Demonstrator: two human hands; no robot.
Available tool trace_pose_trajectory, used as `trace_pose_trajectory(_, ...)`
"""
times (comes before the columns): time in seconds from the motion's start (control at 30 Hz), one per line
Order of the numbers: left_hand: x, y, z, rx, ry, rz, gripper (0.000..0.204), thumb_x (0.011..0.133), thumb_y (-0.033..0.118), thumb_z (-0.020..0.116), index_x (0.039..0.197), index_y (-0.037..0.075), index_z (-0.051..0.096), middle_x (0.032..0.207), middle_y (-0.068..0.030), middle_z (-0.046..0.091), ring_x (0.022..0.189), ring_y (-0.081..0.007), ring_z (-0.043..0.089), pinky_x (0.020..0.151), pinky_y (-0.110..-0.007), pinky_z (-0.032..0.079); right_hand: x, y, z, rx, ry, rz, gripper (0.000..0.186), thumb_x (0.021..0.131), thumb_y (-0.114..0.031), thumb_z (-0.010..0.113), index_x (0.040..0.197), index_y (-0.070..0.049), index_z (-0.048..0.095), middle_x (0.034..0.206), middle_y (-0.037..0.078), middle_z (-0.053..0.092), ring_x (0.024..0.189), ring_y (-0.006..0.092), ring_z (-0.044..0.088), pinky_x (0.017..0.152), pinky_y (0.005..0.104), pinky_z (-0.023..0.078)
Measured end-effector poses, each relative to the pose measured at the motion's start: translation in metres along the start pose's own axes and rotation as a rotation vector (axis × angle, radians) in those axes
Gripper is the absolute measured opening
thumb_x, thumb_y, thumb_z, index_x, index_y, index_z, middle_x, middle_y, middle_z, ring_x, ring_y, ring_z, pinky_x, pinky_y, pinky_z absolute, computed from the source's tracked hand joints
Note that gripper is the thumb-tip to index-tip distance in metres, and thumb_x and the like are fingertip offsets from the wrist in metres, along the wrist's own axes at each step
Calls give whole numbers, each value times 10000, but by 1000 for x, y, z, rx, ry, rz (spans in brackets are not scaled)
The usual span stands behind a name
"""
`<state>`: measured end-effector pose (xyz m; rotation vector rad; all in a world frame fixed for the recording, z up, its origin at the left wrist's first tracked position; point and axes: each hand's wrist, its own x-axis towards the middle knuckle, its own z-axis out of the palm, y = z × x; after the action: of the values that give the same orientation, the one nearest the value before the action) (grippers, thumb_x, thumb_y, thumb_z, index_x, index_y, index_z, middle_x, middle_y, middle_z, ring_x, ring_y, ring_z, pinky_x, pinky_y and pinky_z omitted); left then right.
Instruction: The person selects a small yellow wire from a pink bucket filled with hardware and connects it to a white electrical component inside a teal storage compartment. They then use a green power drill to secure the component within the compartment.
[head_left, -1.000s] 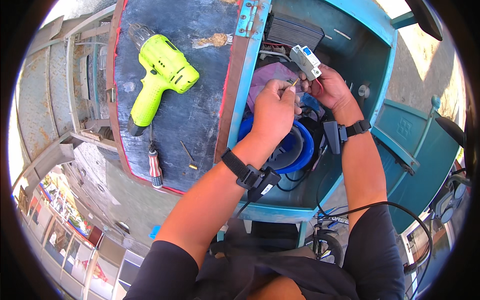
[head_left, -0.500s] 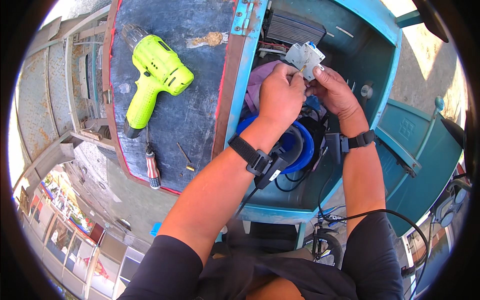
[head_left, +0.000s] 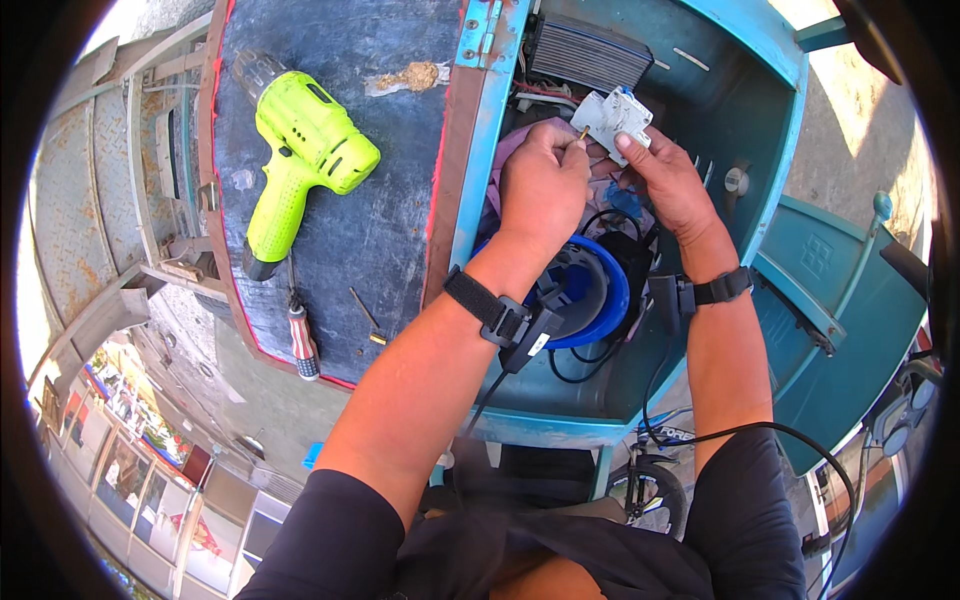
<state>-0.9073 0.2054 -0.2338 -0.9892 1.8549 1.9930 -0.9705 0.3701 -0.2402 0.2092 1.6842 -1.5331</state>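
My left hand (head_left: 545,185) is closed, pinching a thin brass-coloured piece (head_left: 583,133), perhaps a wire end, against the side of a white breaker-like switch (head_left: 612,122). The fingers of my right hand (head_left: 672,185) grip that switch, its broad flat face turned up. Both hands are inside a teal metal box (head_left: 740,120), over a pink cloth (head_left: 500,180). Below them in the box is a blue round container (head_left: 610,315) with a dark curved item in it, beside black cables. A dark finned metal unit (head_left: 585,55) lies at the back of the box.
On a dark hinged board (head_left: 330,230) at the left lie a lime-green drill (head_left: 310,150), a screwdriver (head_left: 303,340) with a striped handle and a thin metal bit (head_left: 365,310). A teal panel (head_left: 840,330) stands right of the box; a bicycle wheel (head_left: 650,490) shows below.
The switch has turned in my right hand, now showing its broad side. My left hand has risen closer to it. The surroundings have shifted slightly leftward in the view.
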Motion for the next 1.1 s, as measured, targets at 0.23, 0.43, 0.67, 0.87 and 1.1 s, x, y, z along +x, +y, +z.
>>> trace_pose_trajectory(0.23, 6, -1, -6, 159, -23, 62, 182, 973, 137, 637, 998, -42, 618, 757, -72, 664, 591, -121, 627, 537, -265, 490, -1, -1, 0, -49, -16, -52, 446, 977, -337, 703, 1293, -27, 645, 1070, 40, 727, 967, 118, 660, 809, 271, 501)
trace_pose_trajectory(0.43, 0, 15, -6, -183, -68, -259, 206, 979, 159, 632, 1027, -40, 613, 766, -71, 647, 560, -125, 595, 511, -272, 464, 1, 9, -8, -110, -41, -69, 417, 964, -300, 731, 1257, -10, 672, 1041, 33, 709, 943, 102, 604, 842, 278, 502)
trace_pose_trajectory(0.67, 0, 3, -8, 79, -49, -72, 191, 979, 173, 632, 983, -17, 618, 731, -76, 648, 581, -137, 624, 524, -293, 476, -1, 7, -4, -84, -73, -113, 394, 960, -281, 738, 1220, 11, 683, 1036, 29, 707, 947, 89, 575, 850, 269, 487)
trace_pose_trajectory(0.87, 0, -6, -8, 633, 81, 396, 168, 972, 147, 636, 949, -19, 624, 684, -89, 657, 610, -138, 662, 567, -313, 515, 0, 10, -6, -73, -67, -75, 395, 971, -277, 723, 1245, 3, 671, 1056, 39, 713, 962, 102, 606, 873, 275, 491)
trace_pose_trajectory(1.1, -6, 12, -5, -187, -88, -304, 219, 1031, 210, 576, 1043, -4, 619, 803, -66, 673, 617, -122, 623, 506, -254, 451, -6, 4, 0, -7, -11, -60, 392, 981, -270, 709, 1266, -6, 661, 1076, 45, 716, 983, 123, 654, 879, 287, 501)
